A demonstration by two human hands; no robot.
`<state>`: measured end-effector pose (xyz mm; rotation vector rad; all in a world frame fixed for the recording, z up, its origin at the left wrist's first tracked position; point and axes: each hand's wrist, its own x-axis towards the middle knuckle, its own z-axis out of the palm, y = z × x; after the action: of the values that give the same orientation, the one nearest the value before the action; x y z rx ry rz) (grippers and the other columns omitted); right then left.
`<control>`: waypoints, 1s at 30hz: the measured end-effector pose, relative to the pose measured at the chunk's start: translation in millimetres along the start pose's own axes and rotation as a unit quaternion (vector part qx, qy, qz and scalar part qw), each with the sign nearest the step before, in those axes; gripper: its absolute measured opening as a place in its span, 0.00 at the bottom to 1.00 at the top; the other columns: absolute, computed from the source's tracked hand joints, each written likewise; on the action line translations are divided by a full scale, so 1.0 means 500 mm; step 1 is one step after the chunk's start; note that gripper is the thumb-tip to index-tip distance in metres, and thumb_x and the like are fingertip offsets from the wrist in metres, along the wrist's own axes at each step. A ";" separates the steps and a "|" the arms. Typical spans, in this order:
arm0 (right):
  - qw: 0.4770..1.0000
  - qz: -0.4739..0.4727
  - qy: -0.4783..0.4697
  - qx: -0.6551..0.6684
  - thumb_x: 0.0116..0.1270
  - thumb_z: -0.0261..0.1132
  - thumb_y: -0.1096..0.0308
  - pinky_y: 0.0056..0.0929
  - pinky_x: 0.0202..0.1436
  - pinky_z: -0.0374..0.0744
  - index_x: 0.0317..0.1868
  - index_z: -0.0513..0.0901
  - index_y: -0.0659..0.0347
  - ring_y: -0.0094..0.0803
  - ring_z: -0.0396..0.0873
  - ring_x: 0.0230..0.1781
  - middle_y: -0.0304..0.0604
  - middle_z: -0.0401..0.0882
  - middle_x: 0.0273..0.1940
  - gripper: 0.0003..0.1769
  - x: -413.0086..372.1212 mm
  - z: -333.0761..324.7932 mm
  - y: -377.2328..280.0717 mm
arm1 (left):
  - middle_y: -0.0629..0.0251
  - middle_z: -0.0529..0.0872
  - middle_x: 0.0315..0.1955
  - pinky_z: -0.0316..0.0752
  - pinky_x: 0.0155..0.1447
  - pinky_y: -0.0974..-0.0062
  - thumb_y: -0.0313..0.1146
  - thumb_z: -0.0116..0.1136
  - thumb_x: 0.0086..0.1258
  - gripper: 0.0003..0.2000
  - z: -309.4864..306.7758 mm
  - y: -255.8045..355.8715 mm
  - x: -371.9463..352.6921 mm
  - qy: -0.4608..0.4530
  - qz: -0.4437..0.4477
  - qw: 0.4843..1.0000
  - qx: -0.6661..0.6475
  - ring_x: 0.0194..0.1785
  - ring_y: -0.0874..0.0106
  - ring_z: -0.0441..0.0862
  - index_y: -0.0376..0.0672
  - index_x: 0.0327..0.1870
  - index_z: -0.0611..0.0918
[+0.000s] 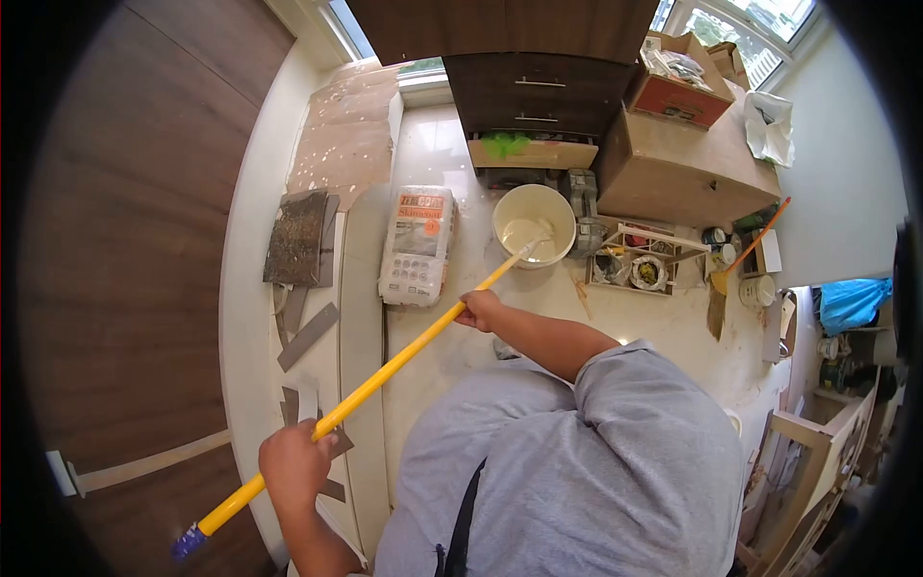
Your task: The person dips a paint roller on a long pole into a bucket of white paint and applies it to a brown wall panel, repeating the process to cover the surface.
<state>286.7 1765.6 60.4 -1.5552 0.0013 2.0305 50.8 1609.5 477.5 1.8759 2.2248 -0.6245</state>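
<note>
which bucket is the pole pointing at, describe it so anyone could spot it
Find the dark brown drawer unit at the top of the picture. Just below it, between the printed bag and the open wooden box, stands a cream bucket. Its wide round mouth, with the yellow pole's far end within the rim, sets it apart.

Pole [385,375]: smooth, glossy, yellow. Bucket [535,196]: pale, plastic-looking. Floor [635,322]: polished, shiny (streaked in places). Shirt [586,462]: matt grey cloth. Drawers [500,101]: dark wood-grain fronts, metallic handles [540,84].
</note>
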 end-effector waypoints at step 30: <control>0.992 0.081 -0.094 -0.038 0.76 0.62 0.70 0.44 0.53 0.92 0.54 0.74 0.68 0.47 0.87 0.47 0.55 0.81 0.49 0.13 -0.102 0.062 0.057 | 0.53 0.88 0.28 0.79 0.43 0.56 0.39 0.78 0.53 0.15 0.037 -0.173 -0.090 0.012 -0.086 0.988 -0.124 0.35 0.50 0.86 0.48 0.43 0.93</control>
<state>254.9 1729.9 106.2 -1.4427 -0.0237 2.3236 -27.0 1550.5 496.2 1.5937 2.3715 -0.3293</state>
